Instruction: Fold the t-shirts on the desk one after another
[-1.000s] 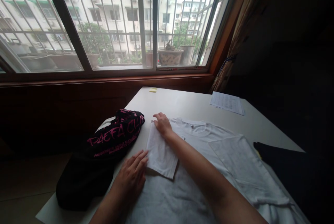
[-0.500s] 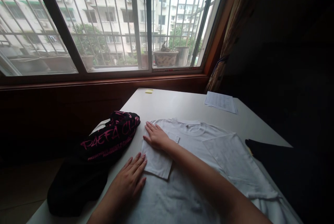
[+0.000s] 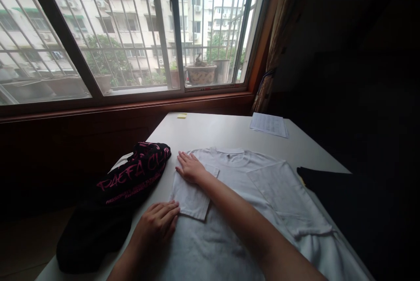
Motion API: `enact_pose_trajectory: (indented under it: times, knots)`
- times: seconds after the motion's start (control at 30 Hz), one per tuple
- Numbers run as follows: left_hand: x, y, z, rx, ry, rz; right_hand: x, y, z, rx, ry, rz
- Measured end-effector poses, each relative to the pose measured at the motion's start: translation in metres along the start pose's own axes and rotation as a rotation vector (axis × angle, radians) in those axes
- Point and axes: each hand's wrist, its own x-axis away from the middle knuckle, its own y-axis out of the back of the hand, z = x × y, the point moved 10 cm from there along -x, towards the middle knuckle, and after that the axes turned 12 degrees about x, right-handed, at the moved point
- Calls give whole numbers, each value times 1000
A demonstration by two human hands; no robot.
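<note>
A white T-shirt lies spread on the table, collar toward the window. Its left-hand sleeve is folded inward and rests flat on the body. My right hand presses on this folded part near the shoulder, palm down with fingers stretched out. Lower down, my left hand is at the shirt's left edge, its fingers bent and drawn together at the corner of the sleeve hem. Its thumb is mostly in shadow, and the fabric under the fingers is partly hidden. On the right side, the other sleeve lies spread outward.
A black garment with pink lettering lies along the table's left edge and hangs over it. Dark cloth is at the right edge. Papers and a yellow slip lie at the far end of the white table, below a barred window.
My left hand has gone from lying flat with fingers spread to bent, closed fingers at the shirt's edge. My right hand stays flat on the folded sleeve. The camera view has shifted slightly.
</note>
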Motion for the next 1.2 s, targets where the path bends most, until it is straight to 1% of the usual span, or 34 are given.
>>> enact_pose_trajectory:
  times: [0.13,0.2,0.23,0.27,0.33,0.4,0.47,0.53,0.6,0.63,0.67,0.73,0.83,0.9,0.97,1.03,1.1,1.2]
  knots:
    - [-3,7,0,20,40,-22,17,20,-3,53,21,-132]
    - [-3,7,1,24,60,-27,33,30,-17,62,-2,-166]
    - [-3,6,2,26,68,-27,43,36,-28,67,-28,-175]
    - [-2,5,3,29,74,-25,55,41,-43,75,-61,-180]
    - [0,1,6,35,89,-15,84,51,-82,102,-154,-182]
    - [0,-2,10,33,116,-5,117,59,-131,140,-291,-184]
    - [-5,-3,15,17,145,14,155,64,-183,174,-454,-189]
    - [-18,-6,19,-11,172,51,192,63,-228,189,-602,-162]
    - [-38,-12,25,-40,196,81,219,53,-256,181,-667,-84]
    - [-51,-17,28,-51,208,87,229,47,-264,171,-677,-39]
    - [-66,-22,32,-62,218,85,235,41,-269,162,-679,4]
    - [-96,-39,44,-78,246,98,243,33,-271,154,-683,67]
    - [-137,-75,71,-104,351,177,244,30,-268,168,-695,115]
    - [-155,-96,89,-129,440,217,242,32,-266,175,-692,133]
    - [-166,-109,103,-153,525,214,241,34,-265,175,-677,139]
    - [-169,-116,111,-181,575,190,239,34,-265,169,-653,143]
    - [-169,-121,114,-195,582,186,238,33,-265,157,-611,147]
    - [-168,-127,114,-169,575,230,234,31,-263,131,-527,149]
